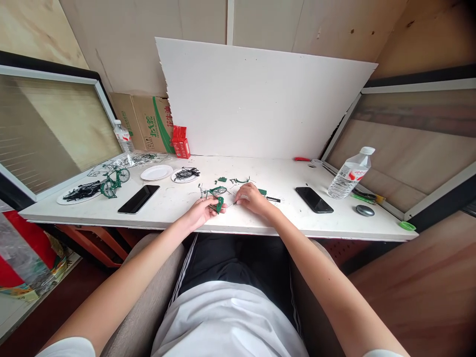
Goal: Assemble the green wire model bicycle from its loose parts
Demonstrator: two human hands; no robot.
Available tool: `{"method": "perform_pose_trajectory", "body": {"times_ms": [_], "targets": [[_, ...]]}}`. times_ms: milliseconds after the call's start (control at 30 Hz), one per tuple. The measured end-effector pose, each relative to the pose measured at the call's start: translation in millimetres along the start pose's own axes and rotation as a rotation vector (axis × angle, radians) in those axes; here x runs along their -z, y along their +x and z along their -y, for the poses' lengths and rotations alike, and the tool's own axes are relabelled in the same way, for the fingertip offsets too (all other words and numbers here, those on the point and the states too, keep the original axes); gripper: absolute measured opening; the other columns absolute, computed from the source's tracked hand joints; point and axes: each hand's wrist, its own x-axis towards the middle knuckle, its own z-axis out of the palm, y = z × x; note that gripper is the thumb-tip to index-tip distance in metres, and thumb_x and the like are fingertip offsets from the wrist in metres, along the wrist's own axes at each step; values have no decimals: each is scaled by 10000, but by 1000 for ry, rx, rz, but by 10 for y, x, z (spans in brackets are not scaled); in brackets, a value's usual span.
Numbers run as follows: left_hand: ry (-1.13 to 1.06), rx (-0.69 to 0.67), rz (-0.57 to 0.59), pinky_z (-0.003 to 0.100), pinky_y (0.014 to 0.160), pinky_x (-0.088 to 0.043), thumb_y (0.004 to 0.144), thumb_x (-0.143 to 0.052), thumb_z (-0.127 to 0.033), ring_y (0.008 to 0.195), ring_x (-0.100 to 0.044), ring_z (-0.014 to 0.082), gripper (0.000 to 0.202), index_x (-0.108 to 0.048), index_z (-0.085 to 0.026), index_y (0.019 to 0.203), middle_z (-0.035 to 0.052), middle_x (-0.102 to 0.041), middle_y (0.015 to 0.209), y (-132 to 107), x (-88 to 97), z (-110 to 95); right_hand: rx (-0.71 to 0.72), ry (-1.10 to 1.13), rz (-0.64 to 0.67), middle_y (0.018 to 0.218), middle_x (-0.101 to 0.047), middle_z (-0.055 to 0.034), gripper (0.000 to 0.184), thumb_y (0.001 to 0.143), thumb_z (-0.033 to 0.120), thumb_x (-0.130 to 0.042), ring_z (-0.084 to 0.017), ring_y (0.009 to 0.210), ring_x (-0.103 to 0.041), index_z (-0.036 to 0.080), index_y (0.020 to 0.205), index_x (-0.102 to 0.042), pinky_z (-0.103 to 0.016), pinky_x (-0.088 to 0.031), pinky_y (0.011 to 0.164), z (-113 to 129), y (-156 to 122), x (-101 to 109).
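Observation:
Near the table's front edge, my left hand (202,212) is closed on a small green plastic model bicycle part (219,205). My right hand (253,199), fingers pinched, is beside it with a thin light rod (231,205) running from the fingertips toward the green part; what kind of rod it is, I cannot make out. Just behind my left hand lies a green model bicycle wheel (220,190) with thin frame pieces. Beyond the hands are a small green piece (222,179) and a curved green piece (243,180). A black strip (273,199) sits right of my right hand.
An assembled green model bicycle (114,181) stands left, by a plate of black parts (82,192). Phones (139,199) (314,199) lie either side. A water bottle (350,174) and grey mouse-shaped object (365,210) are right. A white plate (156,172) and red box (181,143) stand behind.

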Motion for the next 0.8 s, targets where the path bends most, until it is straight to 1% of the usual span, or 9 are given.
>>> {"method": "perform_pose_trajectory", "body": {"times_ms": [67, 167, 233, 333, 433, 533, 667, 800], "targets": [[-4, 2, 1, 192, 558, -427, 818, -759, -153, 837, -781, 210, 227, -675, -114, 1025, 189, -803, 990, 1, 6, 2, -67, 47, -49, 1002, -757, -66, 170, 943, 155, -600, -261, 1065, -641, 224, 945, -755, -433, -508, 965, -4, 1, 3], [8, -2, -1, 203, 557, -429, 823, -761, -165, 810, -778, 210, 218, -670, -118, 1015, 190, -804, 985, -3, 3, 2, -144, 101, -179, 1044, -749, -68, 156, 1012, 258, -570, -237, 970, -659, 223, 1027, -722, -392, -525, 866, -10, 11, -1], [19, -6, 2, 204, 550, -422, 825, -763, -171, 787, -776, 209, 213, -667, -116, 1007, 191, -804, 973, -8, -5, 1, -127, 62, -286, 1028, -737, -78, 164, 1042, 312, -568, -248, 969, -642, 224, 1044, -706, -389, -518, 838, 5, 21, -17], [26, -8, 3, 204, 545, -419, 825, -764, -176, 777, -776, 209, 199, -668, -113, 987, 189, -802, 956, -15, -14, -2, -25, -108, -372, 983, -709, -99, 215, 1087, 293, -493, -271, 962, -597, 226, 1055, -695, -404, -490, 819, 84, 35, -40], [31, -9, 4, 207, 549, -424, 825, -763, -179, 773, -770, 203, 204, -679, -115, 999, 180, -801, 951, -19, -19, -9, 83, -228, -358, 1010, -690, -116, 272, 1113, 259, -419, -276, 957, -567, 228, 1094, -688, -411, -474, 819, 230, 54, -29], [54, 3, 20, 215, 546, -416, 820, -760, -181, 770, -763, 200, 198, -692, -109, 992, 185, -798, 955, -22, -26, -24, 160, -256, -282, 1016, -681, -105, 305, 1120, 224, -383, -265, 951, -554, 237, 1081, -685, -405, -471, 842, 401, 86, 17], [79, 13, 49, 233, 554, -412, 800, -763, -174, 769, -753, 203, 208, -711, -110, 991, 184, -796, 952, -28, -37, -42, 178, -222, -204, 1004, -680, -98, 312, 1115, 205, -386, -264, 953, -551, 242, 1076, -693, -398, -471, 834, 570, 122, 86], [78, 15, 50, 236, 555, -405, 790, -771, -180, 762, -750, 204, 222, -716, -110, 993, 184, -795, 952, -29, -41, -46, 189, -178, -171, 986, -686, -94, 291, 1110, 206, -406, -261, 932, -548, 236, 1061, -691, -396, -473, 821, 637, 129, 117]]}}
